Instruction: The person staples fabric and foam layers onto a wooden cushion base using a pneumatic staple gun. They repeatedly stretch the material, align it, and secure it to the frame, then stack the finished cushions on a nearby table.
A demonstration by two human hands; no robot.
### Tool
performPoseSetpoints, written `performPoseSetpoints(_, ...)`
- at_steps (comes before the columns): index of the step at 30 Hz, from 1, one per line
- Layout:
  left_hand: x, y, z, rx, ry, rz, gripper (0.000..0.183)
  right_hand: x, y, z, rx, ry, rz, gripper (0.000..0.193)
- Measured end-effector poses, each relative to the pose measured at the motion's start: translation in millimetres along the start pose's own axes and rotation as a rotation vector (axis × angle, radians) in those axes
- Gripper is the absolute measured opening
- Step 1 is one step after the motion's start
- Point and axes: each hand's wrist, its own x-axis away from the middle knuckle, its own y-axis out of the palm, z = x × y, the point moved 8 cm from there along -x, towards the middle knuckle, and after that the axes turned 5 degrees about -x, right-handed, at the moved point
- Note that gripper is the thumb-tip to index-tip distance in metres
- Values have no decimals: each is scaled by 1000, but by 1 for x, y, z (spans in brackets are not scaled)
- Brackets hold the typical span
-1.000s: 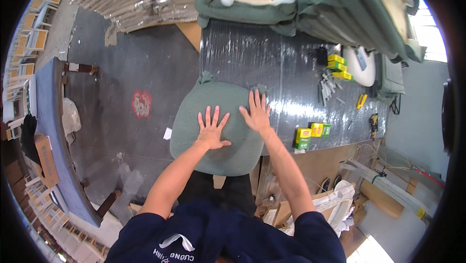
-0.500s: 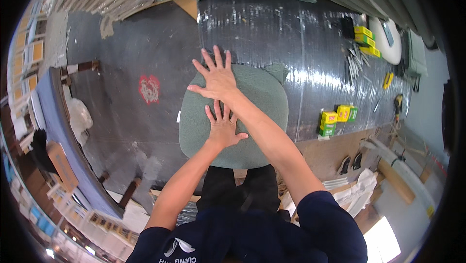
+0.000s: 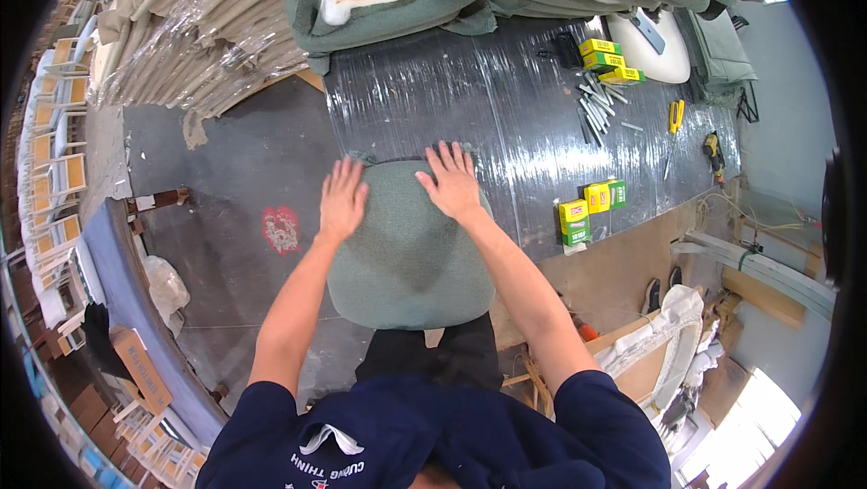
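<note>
A rounded seat cushion (image 3: pixel 411 263) in grey-green fabric lies on the dark worktop in front of me, its near edge close to my lap. My left hand (image 3: pixel 345 198) rests at its far left corner, fingers stretched forward. At the far right corner lies my right hand (image 3: pixel 453 184), palm down, fingers spread and thumb pointing inward. Loose bits of the same fabric stick out past the far edge beside both hands. Neither hand grasps anything. The cushion's underside is hidden.
Yellow-green boxes (image 3: pixel 591 204) stand to the right, with metal strips (image 3: pixel 598 110), a yellow-handled screwdriver (image 3: pixel 675 119) and a power drill (image 3: pixel 713 157) beyond. A phone (image 3: pixel 647 33) lies on a white pad. Green covered pieces (image 3: pixel 388 24) line the back; a blue-grey panel (image 3: pixel 149 308) stands left.
My hands, earlier close together with the right forearm passing over the cushion, have parted to its two far corners. The left moved forward and left, the right moved rightward. The view has shifted.
</note>
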Motion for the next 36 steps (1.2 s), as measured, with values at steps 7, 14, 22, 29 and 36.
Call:
performPoseSetpoints(7, -29, 29, -3, -111, -145, -43, 61, 1, 6, 15, 96, 53, 173, 64)
performPoseSetpoints(14, -32, 33, -25, 175, -89, -284, 61, -3, 2, 25, -6, -28, -65, 62)
performPoseSetpoints(22, -31, 4, -15, 173, -18, -29, 62, 7, -14, 30, -76, -41, 110, 68)
performPoseSetpoints(29, 28, 13, -39, 174, -403, 46, 60, 61, -6, 56, -50, 429, 176, 82)
performPoseSetpoints(36, 29, 12, -41, 316, -384, 53, 61, 58, -6, 57, -73, 386, 189, 83)
